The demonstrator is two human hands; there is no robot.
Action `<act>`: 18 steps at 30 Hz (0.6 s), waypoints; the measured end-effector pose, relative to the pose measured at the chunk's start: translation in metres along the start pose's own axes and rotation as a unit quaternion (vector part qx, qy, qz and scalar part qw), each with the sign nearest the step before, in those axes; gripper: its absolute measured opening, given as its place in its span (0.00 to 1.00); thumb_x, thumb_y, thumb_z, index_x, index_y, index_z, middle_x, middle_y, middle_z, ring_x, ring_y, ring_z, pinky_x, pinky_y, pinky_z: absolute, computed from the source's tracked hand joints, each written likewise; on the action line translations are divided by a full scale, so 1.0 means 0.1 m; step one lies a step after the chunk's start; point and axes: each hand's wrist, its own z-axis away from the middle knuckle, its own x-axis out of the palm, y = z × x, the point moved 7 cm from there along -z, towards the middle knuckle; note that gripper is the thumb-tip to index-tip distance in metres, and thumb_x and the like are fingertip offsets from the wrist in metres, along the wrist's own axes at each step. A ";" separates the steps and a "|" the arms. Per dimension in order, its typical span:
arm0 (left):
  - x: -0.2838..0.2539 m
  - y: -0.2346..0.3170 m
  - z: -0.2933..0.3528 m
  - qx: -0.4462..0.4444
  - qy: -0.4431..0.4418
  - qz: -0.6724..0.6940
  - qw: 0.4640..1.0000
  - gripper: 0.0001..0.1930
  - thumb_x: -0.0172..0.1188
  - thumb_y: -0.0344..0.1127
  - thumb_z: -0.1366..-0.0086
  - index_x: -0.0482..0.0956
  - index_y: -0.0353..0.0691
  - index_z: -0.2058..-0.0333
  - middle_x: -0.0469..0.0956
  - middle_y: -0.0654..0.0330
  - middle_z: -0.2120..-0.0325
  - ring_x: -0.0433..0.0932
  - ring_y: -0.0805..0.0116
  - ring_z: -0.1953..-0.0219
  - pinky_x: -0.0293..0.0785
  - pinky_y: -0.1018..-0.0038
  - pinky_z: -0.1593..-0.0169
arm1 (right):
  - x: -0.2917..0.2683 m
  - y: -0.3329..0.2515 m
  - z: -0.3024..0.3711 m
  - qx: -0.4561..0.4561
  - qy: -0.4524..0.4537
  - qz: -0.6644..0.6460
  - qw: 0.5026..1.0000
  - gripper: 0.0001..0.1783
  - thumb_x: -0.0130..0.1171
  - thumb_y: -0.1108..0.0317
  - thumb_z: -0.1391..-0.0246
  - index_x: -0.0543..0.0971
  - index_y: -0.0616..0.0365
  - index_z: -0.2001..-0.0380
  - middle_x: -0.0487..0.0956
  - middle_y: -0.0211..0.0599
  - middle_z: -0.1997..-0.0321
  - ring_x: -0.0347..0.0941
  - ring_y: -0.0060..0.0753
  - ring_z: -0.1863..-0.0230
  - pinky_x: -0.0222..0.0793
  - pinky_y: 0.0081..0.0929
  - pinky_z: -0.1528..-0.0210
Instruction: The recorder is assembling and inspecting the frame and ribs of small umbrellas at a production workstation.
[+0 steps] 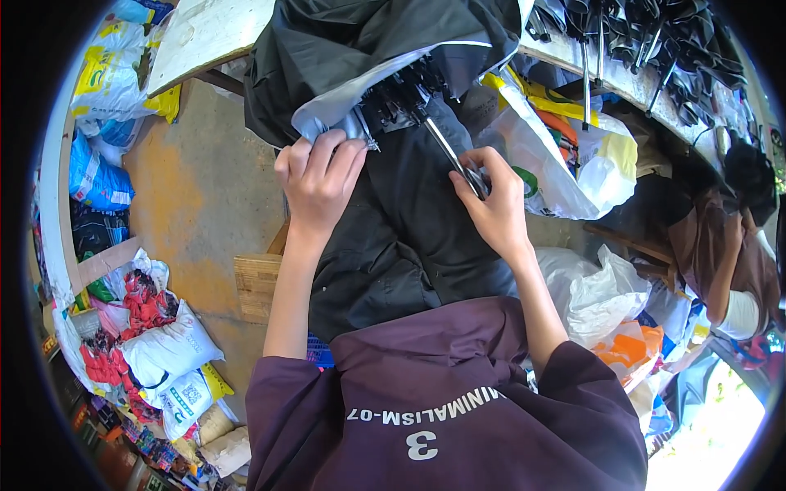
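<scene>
The left hand (318, 176) pinches the silver-lined edge of the black umbrella canopy (360, 49), seemingly to keep it taut over the lap, while the right hand (495, 204) clenches the metal shaft (446, 147), steadying the frame.

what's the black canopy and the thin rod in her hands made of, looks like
Umbrella canopy: thin woven synthetic cloth by its look, matte black outside, pale silvery lining at the folded edge. Rod pinched by the right hand: seemingly bare metal, thin, straight and shiny.
</scene>
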 end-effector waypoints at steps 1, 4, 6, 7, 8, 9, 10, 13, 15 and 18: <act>-0.02 -0.02 0.01 0.001 0.012 0.011 1.000 0.08 0.71 0.32 0.47 0.82 0.50 0.68 0.79 0.76 0.61 0.69 0.71 0.61 0.60 0.72 0.50 | 0.00 0.04 0.01 0.003 0.002 -0.001 1.000 0.12 0.65 0.74 0.49 0.76 0.62 0.61 0.78 0.37 0.67 0.71 0.35 0.69 0.69 0.27 0.60; -0.09 -0.06 0.03 0.003 0.050 0.046 0.998 0.09 0.73 0.29 0.50 0.83 0.50 0.71 0.81 0.76 0.65 0.69 0.71 0.64 0.58 0.73 0.50 | -0.02 0.15 0.05 0.013 0.008 -0.002 1.000 0.13 0.65 0.74 0.49 0.76 0.62 0.60 0.78 0.37 0.66 0.71 0.36 0.68 0.69 0.28 0.60; -0.09 -0.06 0.04 -0.001 0.052 0.048 0.997 0.09 0.73 0.30 0.50 0.82 0.49 0.72 0.80 0.76 0.65 0.69 0.71 0.63 0.58 0.73 0.50 | 0.00 0.13 0.04 0.010 0.007 0.020 1.000 0.13 0.65 0.74 0.48 0.76 0.62 0.60 0.78 0.37 0.66 0.72 0.36 0.67 0.69 0.29 0.59; -0.09 -0.06 0.05 -0.006 0.054 0.051 0.997 0.08 0.73 0.30 0.50 0.82 0.49 0.72 0.80 0.76 0.66 0.69 0.71 0.63 0.58 0.73 0.50 | 0.00 0.11 0.03 0.005 0.006 0.042 0.999 0.13 0.64 0.73 0.48 0.76 0.62 0.59 0.78 0.38 0.65 0.72 0.36 0.66 0.69 0.29 0.59; -0.10 -0.07 0.05 -0.010 0.057 0.054 0.997 0.08 0.73 0.31 0.50 0.82 0.49 0.73 0.80 0.76 0.67 0.70 0.71 0.63 0.59 0.73 0.50 | 0.01 0.09 0.02 0.001 0.006 0.065 0.998 0.13 0.64 0.73 0.47 0.76 0.62 0.59 0.78 0.38 0.65 0.73 0.36 0.65 0.69 0.29 0.58; -0.10 -0.07 0.04 -0.015 0.061 0.057 0.996 0.08 0.74 0.31 0.50 0.81 0.49 0.74 0.80 0.76 0.67 0.70 0.71 0.62 0.59 0.73 0.50 | 0.01 0.06 0.01 -0.004 0.006 0.088 0.996 0.13 0.64 0.73 0.47 0.75 0.62 0.58 0.78 0.38 0.64 0.73 0.36 0.63 0.69 0.29 0.57; -0.10 -0.07 0.05 -0.015 0.060 0.056 0.997 0.08 0.74 0.31 0.50 0.81 0.49 0.74 0.80 0.76 0.67 0.70 0.71 0.62 0.59 0.73 0.50 | 0.02 0.01 -0.01 -0.004 0.005 0.087 0.996 0.13 0.64 0.73 0.47 0.75 0.62 0.58 0.78 0.38 0.64 0.73 0.36 0.63 0.69 0.29 0.57; -0.09 -0.07 0.07 -0.020 0.054 0.057 0.997 0.08 0.73 0.30 0.50 0.82 0.49 0.74 0.80 0.76 0.68 0.70 0.71 0.62 0.59 0.73 0.50 | 0.10 -0.35 -0.10 -0.067 -0.030 0.002 0.997 0.14 0.64 0.70 0.45 0.75 0.62 0.56 0.79 0.39 0.61 0.74 0.35 0.60 0.70 0.30 0.55; -0.09 -0.07 0.06 -0.021 0.054 0.059 0.997 0.08 0.73 0.30 0.49 0.82 0.49 0.74 0.80 0.76 0.68 0.70 0.71 0.62 0.59 0.73 0.50 | 0.15 -0.46 -0.14 -0.089 -0.040 -0.025 0.995 0.15 0.64 0.69 0.44 0.75 0.62 0.56 0.80 0.39 0.59 0.74 0.35 0.59 0.70 0.30 0.54; -0.11 -0.07 0.03 -0.020 0.050 0.071 0.996 0.07 0.73 0.30 0.49 0.83 0.49 0.73 0.80 0.76 0.67 0.70 0.71 0.62 0.59 0.73 0.50 | 0.35 -0.47 -0.36 -0.084 -0.132 -0.100 0.983 0.15 0.64 0.67 0.43 0.76 0.63 0.57 0.81 0.39 0.57 0.75 0.34 0.57 0.70 0.30 0.53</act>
